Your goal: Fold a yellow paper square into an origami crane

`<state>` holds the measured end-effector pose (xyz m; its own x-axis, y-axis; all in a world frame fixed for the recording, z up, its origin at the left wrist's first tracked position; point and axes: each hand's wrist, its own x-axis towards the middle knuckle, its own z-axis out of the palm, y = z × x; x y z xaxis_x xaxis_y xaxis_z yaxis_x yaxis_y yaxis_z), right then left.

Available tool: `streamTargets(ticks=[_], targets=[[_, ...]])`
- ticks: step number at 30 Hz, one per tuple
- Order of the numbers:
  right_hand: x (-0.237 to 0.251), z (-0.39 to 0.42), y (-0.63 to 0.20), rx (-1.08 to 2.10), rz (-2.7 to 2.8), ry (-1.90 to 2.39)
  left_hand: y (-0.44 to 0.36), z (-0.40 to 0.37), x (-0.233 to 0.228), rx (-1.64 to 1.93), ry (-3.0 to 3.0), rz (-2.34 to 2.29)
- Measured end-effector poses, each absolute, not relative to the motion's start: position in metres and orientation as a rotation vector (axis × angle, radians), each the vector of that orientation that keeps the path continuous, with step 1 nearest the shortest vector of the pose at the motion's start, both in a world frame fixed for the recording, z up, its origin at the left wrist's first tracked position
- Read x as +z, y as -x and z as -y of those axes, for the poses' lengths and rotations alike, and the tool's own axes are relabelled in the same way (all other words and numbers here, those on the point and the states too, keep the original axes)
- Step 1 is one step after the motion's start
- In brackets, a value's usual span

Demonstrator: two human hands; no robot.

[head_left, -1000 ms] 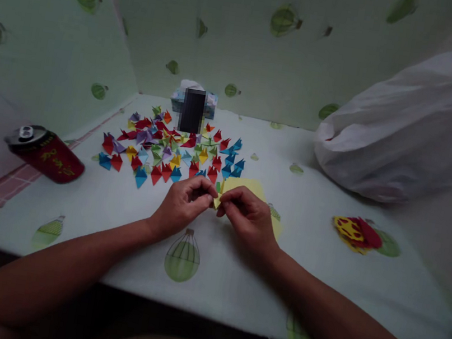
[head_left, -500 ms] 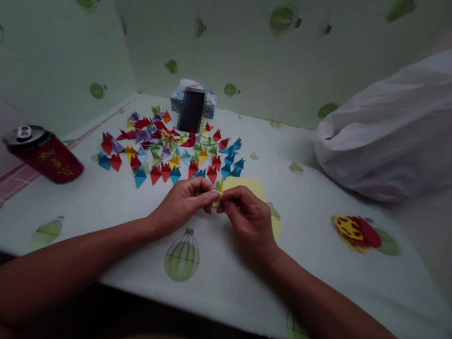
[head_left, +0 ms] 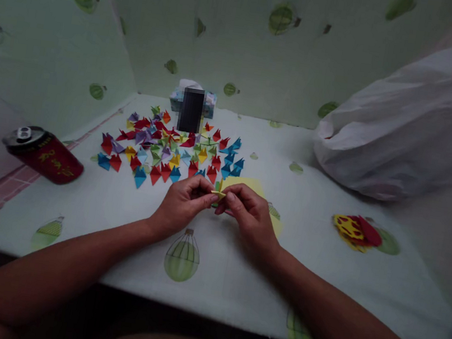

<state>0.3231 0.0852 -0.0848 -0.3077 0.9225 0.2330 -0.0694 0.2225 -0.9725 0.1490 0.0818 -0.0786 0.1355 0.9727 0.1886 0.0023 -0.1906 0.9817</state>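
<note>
The left hand (head_left: 182, 202) and the right hand (head_left: 246, 213) meet above the surface (head_left: 209, 280), and the fingers of both are pinched together on a small yellow paper piece (head_left: 218, 194), held just above the cloth between the two thumbs. The piece is tiny, so I think a fold can easily go crooked if one hand presses before the edges are lined up, and a wrong crease in such thin paper does not come out well. It can also slip from the fingertips, because only the very tips hold it.

Directly under and behind the right hand lies a yellow sheet (head_left: 249, 185), partly covered. A moving wrist could drag or wrinkle it.

Just beyond is the spread of folded paper pieces (head_left: 169, 150) in many colours. They lie loose and light, so a sleeve or a breath may scatter them.

Farther away are a red can (head_left: 43, 153) lying on its side at left, a white plastic bag (head_left: 407, 123) at right, and a tissue box (head_left: 194, 99) at the wall.
</note>
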Motion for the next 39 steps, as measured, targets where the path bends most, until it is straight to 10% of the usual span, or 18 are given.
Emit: streamTargets(ticks=[15,39], targets=[[-0.0832,-0.0839,-0.3226,0.857,1.785,0.927,-0.1454,-0.0826,-0.0726,1.109,-1.499,-1.043],[-0.0802,-0.0887,-0.3211,1.401,1.52,1.011,-0.147,-0.0859,-0.0727,0.98,-1.364,-1.062]])
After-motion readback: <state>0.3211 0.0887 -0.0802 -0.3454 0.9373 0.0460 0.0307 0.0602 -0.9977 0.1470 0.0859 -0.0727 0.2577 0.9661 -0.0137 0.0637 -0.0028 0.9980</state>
